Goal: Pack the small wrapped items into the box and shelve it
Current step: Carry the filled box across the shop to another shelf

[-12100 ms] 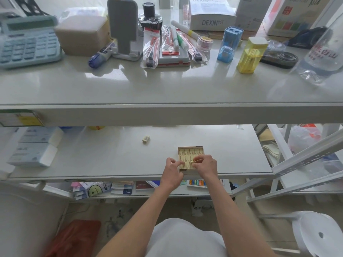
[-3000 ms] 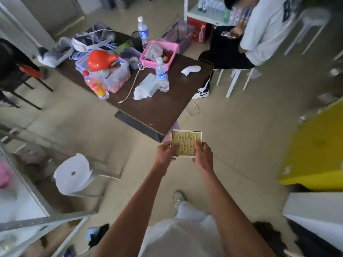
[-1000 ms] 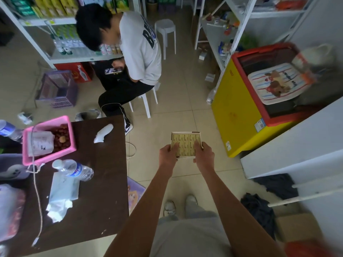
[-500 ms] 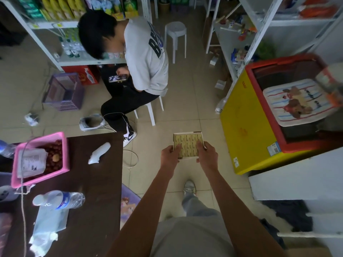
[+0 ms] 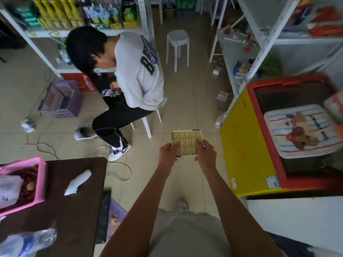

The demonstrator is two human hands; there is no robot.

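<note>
A small open cardboard box, filled with rows of yellow wrapped items, is carried level above the tiled floor in front of me. My left hand grips its left edge, thumb on top of the items. My right hand grips its right edge in the same way. The near corners of the box are hidden by my fingers.
A seated person looks at a phone ahead on the left. A yellow and red chest freezer stands at the right, a dark table at the lower left. White shelving and a white stool lie ahead.
I have carried the box from the shelf desk across the room. Over the last second the view moved forward; the freezer and seated person came nearer. Both hands kept their grip.
</note>
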